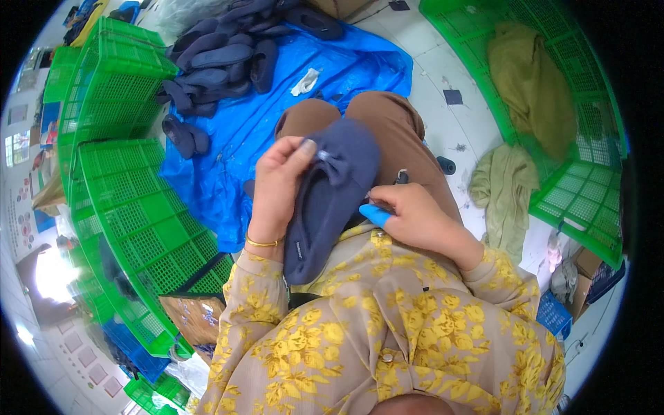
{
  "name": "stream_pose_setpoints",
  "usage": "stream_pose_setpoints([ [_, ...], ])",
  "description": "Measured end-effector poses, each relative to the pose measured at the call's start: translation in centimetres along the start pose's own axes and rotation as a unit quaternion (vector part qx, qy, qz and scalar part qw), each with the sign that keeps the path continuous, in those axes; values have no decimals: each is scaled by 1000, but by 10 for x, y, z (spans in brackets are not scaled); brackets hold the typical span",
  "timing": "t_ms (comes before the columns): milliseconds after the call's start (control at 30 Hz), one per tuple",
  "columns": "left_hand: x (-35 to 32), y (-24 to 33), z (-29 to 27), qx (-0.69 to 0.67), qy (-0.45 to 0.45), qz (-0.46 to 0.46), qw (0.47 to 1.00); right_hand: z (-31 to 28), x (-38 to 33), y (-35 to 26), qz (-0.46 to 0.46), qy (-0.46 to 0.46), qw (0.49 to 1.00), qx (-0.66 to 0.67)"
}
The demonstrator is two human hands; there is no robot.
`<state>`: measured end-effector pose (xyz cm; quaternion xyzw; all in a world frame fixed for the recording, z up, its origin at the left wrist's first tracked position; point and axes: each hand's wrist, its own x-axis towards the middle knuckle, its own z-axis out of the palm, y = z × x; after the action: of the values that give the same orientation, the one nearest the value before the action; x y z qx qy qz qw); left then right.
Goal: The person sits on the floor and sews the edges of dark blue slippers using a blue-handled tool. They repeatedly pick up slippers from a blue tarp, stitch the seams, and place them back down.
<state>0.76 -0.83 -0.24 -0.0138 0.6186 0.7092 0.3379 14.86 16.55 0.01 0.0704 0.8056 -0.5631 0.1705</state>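
Slipper: dark blue-grey fabric slipper (330,197) with small bow near toe, held upright over the lap, centre of view, toe up at 12 o'clock
Left hand: left hand (277,183) clamped on slipper's left edge, thumb up by the bow, gold bangle (263,242) on wrist
Right hand: right hand (408,214) closed around a small light-blue tool (377,214), tip touching slipper's right edge at 3 o'clock; tool's kind too hidden to tell
Pile: heap of like dark slippers (221,62) on blue tarp (277,111) at 11 o'clock, well apart from hands; a few loose ones (185,137) at pile's lower edge
Crates: green plastic crates (131,207) at 9 o'clock, no slippers visible inside; another green crate (581,173) at 2 o'clock holds olive cloth (529,83)
Floor: more olive cloth (501,194) on pale floor at 3 o'clock, white scrap (304,81) on tarp
Progress: judged early or mid — one slipper in hand, work at its side edge not finished; big pile waits; which ones are done, cannot tell
Clothing: yellow-flowered sleeves, brown trousers
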Motion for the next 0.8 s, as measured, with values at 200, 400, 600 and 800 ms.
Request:
stream_pose_setpoints([
  [200,-1,-13,12,48,-28,41,998,-11,9,-11,-13,62,919,389],
  [400,3,-13,22,214,-79,67,971,-8,17,23,-213,379,882,-184],
  [600,16,-14,36,290,-122,73,946,-2,-10,23,-187,231,899,-321],
  [800,21,-28,52,293,-97,79,948,5,-15,35,-210,174,895,-354],
])
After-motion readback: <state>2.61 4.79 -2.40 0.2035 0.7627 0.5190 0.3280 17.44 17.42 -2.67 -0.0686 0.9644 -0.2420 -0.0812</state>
